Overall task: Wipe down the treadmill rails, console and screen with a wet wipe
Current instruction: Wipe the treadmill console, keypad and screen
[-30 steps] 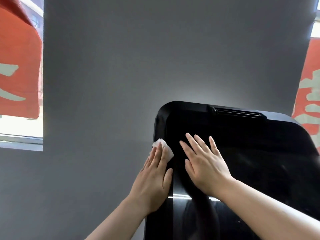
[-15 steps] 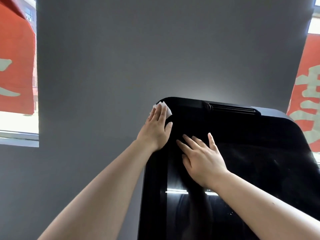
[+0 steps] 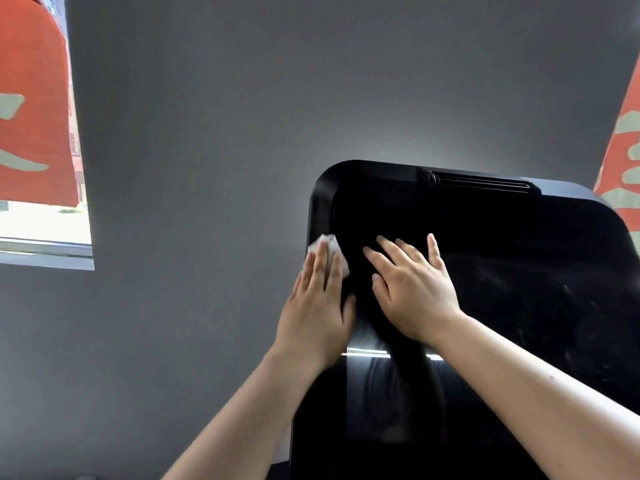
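The treadmill's black glossy screen (image 3: 502,271) fills the lower right, with a dark bezel round it and a vent slot along its top edge. My left hand (image 3: 317,306) lies flat with straight fingers on the screen's left bezel and presses a crumpled white wet wipe (image 3: 327,249), which peeks out beyond my fingertips. My right hand (image 3: 414,289) rests flat on the glass just right of the left hand, fingers spread, holding nothing. Rails and the lower console are out of sight.
A grey wall (image 3: 207,133) stands behind the screen. A window (image 3: 41,220) with a red banner (image 3: 31,116) is at the left; another red banner (image 3: 623,150) shows at the right edge.
My left hand slid the wipe up the left bezel to the top corner, then back down to mid-height. My right hand stayed flat on the glass.
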A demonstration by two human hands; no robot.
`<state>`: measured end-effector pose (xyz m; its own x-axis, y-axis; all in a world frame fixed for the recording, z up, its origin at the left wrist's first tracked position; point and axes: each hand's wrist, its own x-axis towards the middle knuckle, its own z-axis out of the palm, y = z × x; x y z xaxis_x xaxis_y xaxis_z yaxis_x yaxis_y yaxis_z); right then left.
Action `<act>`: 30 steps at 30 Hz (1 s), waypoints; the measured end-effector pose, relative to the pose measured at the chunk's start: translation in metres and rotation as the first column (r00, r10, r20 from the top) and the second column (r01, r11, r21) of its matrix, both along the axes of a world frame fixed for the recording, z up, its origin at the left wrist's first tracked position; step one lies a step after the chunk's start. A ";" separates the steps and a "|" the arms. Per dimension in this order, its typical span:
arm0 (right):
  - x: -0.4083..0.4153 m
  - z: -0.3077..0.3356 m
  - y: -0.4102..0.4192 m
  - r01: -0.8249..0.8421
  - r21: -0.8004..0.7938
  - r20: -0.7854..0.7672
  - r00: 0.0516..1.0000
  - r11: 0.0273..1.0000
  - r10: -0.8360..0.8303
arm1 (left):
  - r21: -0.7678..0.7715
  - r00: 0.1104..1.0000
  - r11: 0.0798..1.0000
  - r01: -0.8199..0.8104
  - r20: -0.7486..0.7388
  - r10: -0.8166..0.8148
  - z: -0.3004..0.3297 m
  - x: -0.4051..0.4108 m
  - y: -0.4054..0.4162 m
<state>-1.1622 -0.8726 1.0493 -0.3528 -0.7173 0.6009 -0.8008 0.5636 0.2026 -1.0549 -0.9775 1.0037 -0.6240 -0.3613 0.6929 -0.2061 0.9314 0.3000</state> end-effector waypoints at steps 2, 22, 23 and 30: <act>0.001 0.000 0.001 0.001 0.014 -0.012 1.000 1.000 -0.001 | -0.021 0.998 0.999 -0.049 0.031 0.050 0.028 -0.015 -0.013; 0.043 -0.067 0.050 -0.031 -0.019 -0.009 0.999 0.999 0.031 | 0.042 0.995 0.999 0.000 0.099 -0.004 -0.013 0.012 0.018; 0.048 -0.078 0.056 -0.050 -0.029 -0.006 0.999 0.998 0.050 | 0.036 0.996 0.999 0.000 0.095 -0.004 -0.028 0.020 0.027; 0.078 -0.134 0.084 -0.078 -0.036 0.071 0.994 0.996 0.081 | 0.050 0.995 0.998 -0.025 0.099 0.020 -0.126 0.069 0.076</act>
<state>-1.0846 -0.7883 0.9155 -0.3386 -0.7250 0.5998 -0.8552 0.5029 0.1251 -0.9857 -0.9013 0.8779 -0.6795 -0.4090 0.6090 -0.2572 0.9103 0.3244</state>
